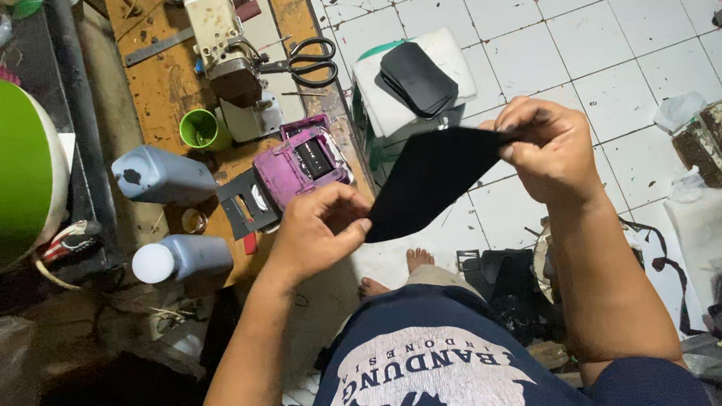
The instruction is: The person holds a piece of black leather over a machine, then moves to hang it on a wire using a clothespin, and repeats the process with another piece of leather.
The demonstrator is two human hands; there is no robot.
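Observation:
I hold a flat black piece of material [434, 178] in front of me, stretched between both hands. My left hand [319, 231] pinches its lower left end. My right hand [547, 148] pinches its upper right corner between thumb and fingers. The piece has a curved, tapered outline and hangs above the floor, near the edge of the wooden sewing table [168, 79].
A sewing machine [220, 32], black scissors [307, 63], a green cup [201, 130], a purple box [304, 160] and two grey bottles [159, 175] are on the table. Stacked black pieces [417, 78] lie on a white-topped stool. White tiled floor [585, 32] to the right, clutter at its edges.

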